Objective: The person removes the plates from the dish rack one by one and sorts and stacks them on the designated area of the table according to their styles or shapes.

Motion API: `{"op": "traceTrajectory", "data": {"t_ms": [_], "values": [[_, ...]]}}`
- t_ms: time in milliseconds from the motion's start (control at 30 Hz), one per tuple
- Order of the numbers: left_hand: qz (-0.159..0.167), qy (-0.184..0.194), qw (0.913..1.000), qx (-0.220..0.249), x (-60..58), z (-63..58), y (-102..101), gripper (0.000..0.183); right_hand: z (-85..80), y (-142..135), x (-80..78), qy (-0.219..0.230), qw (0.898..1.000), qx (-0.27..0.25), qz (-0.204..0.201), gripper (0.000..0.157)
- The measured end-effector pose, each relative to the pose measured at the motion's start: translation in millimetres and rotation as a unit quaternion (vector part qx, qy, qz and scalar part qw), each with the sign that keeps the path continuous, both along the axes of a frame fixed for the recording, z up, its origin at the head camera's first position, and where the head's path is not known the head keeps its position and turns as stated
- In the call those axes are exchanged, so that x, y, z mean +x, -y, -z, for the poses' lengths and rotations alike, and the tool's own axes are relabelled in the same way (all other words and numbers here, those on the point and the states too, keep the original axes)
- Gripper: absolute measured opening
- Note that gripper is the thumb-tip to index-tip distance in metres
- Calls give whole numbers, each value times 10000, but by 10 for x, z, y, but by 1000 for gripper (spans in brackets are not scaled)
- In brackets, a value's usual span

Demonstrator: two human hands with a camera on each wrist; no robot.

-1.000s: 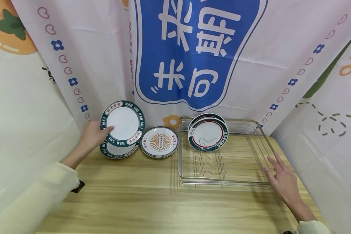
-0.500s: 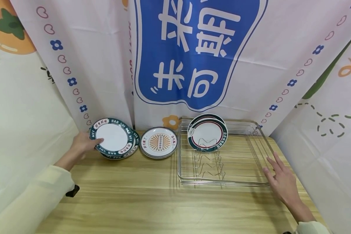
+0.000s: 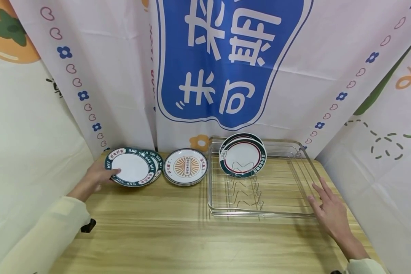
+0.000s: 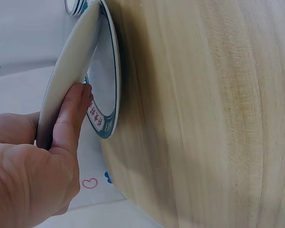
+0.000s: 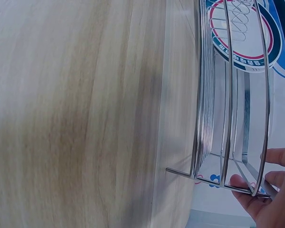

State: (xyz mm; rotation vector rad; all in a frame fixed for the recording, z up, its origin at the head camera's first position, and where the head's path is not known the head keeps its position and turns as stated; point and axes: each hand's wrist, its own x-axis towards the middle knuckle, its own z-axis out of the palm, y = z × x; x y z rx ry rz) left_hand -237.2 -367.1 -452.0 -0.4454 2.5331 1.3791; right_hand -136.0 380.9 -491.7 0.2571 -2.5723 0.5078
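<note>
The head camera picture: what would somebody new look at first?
Probably the big blue print on the cloth behind the table. Next, the green-rimmed plate at the left, pinched by the left hand and tilted over a similar plate. Then maybe the wire rack on the right, with plates standing at its back left.

Free tabletop before wire rack

Bright and evenly lit in the head view, seemingly from above, with soft shadows below the rack and a pale sheen on the table. Dimmer and cooler in both wrist views, with a broad shadow beside the plate and glints on the rack. Mostly sharp, slightly soft in fine detail.
</note>
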Motion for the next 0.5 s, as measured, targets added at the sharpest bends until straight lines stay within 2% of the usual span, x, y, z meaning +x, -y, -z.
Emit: {"op": "traceTrajectory", "data": {"t_ms": [133, 333, 500], "values": [[-103, 113, 9997, 208, -12, 44, 23, 77, 3, -2, 2, 24, 10000, -13, 12, 45], [-83, 434, 9986, 285, -23, 76, 39, 69, 18, -8, -1, 15, 10000, -52, 17, 45], [-32, 530, 9979, 370, 7, 98, 30, 65, 16, 4, 1, -14, 10000, -60, 4, 45]]}}
